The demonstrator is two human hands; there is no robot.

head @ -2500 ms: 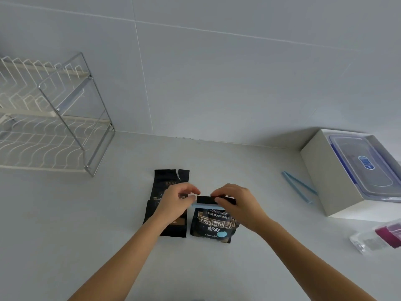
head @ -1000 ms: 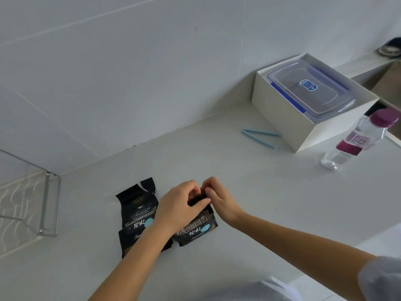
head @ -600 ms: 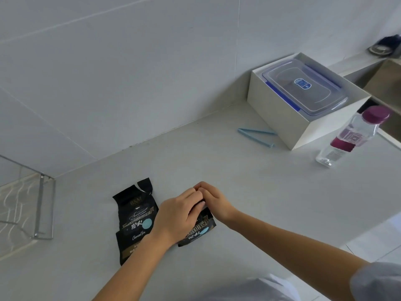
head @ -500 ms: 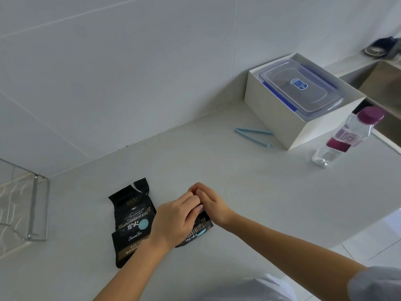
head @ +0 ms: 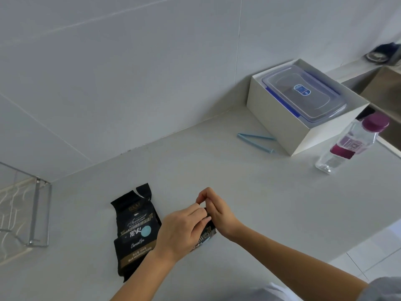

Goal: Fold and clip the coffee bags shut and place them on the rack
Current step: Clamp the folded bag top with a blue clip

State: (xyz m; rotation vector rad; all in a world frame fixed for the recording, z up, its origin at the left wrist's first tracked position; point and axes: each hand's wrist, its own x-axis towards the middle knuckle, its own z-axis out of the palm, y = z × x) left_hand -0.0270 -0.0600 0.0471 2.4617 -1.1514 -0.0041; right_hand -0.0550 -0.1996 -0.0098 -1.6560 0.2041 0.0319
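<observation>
I see a pale grey surface (head: 249, 192) running up to a tiled white wall (head: 130, 72). My left hand (head: 180, 231) and right hand (head: 217, 210) meet fingertip to fingertip over the top of a small black coffee bag (head: 207, 234), both pinched onto its upper edge; the left hand covers most of the bag, so only a dark corner with a bit of gold print shows beneath the fingers, and I cannot tell whether a clip sits on it. Just beside that bag, to the left and partly under my left forearm, a second black coffee bag (head: 135, 231) lies flat on the surface, label up with a round light-blue spot, its torn top flap open and uneven toward the wall. Farther left, at the frame edge, stands the wire rack (head: 32, 213), well apart from both bags, with a metal post and white wavy tines. Out to the right, near the wall, a thin light-blue clip (head: 255, 141) lies spread in a V on the surface, just beside a white open box (head: 284, 129) that holds a clear lidded container (head: 303, 94) with blue trim. In front of the box's right end a clear bottle (head: 349, 146) with a magenta cap and label stands on the surface. A grey sleeve (head: 382, 288) shows at the lower right corner.
</observation>
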